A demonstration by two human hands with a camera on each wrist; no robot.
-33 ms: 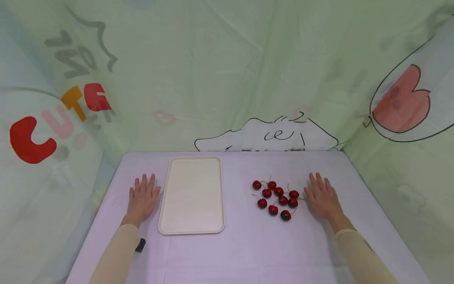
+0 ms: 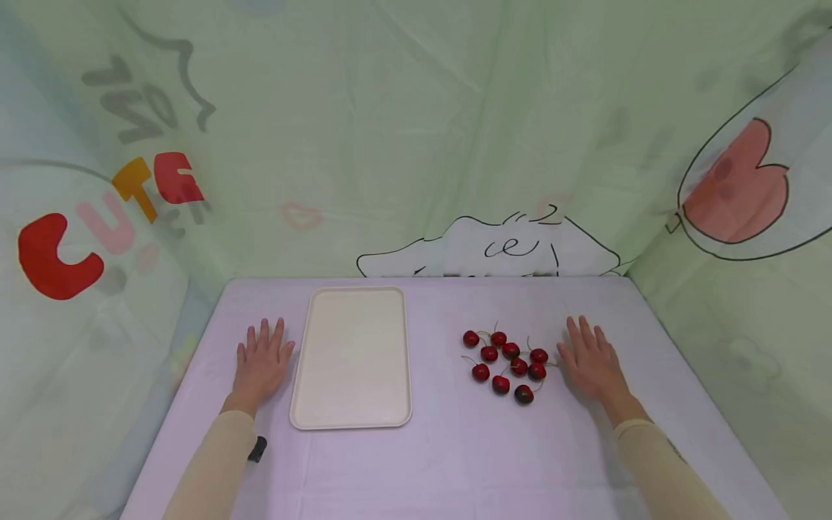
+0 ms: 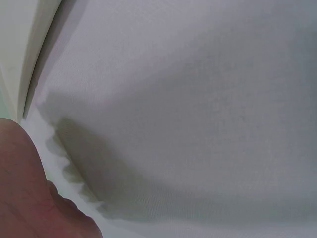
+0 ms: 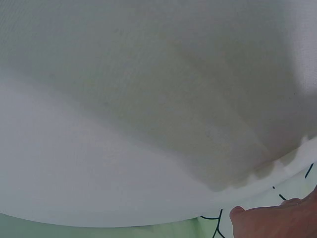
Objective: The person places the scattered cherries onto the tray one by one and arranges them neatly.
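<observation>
Both hands flat on counter [image 2: 455,448], holding nothing. Left hand [image 2: 261,361], fingers spread, just beside empty tray [image 2: 351,419]. Right hand [image 2: 591,363], fingers spread, beside approx. 10 cherries [image 2: 508,365], loose cluster w/ stems, within reach.

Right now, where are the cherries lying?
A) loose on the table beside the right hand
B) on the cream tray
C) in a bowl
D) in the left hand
A: the cherries lie in a loose cluster on the table, just beside the flat right hand; the tray holds none, and the left hand lies flat.
</observation>
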